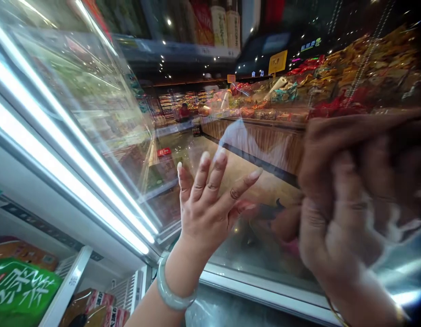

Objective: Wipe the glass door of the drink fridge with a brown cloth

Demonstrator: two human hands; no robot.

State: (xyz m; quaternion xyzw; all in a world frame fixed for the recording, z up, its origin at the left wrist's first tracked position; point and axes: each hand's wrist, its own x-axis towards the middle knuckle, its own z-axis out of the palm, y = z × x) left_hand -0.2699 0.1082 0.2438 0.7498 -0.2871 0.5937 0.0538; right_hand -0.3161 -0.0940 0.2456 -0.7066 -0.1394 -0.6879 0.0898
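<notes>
My left hand (205, 211), with a pale green bangle on its wrist, reaches up at the centre, its fingers spread against or just before a glass door (251, 240). Nothing is between its fingers. On the right, my right hand (343, 227), wearing a thin gold bracelet, is raised close to the glass. Its fingers look bent but are smeared by motion, and whether they hold anything is unclear. A dark, blurred hand-like shape, seemingly a reflection, overlaps its fingertips.
Bright light strips (70, 154) slant along the cabinet at left. Below them, a green package (22, 290) and other packs sit by white wire dividers (65, 288). Through the glass show a shop aisle, a wooden display counter (258, 136), heaped goods and a yellow price sign (278, 62).
</notes>
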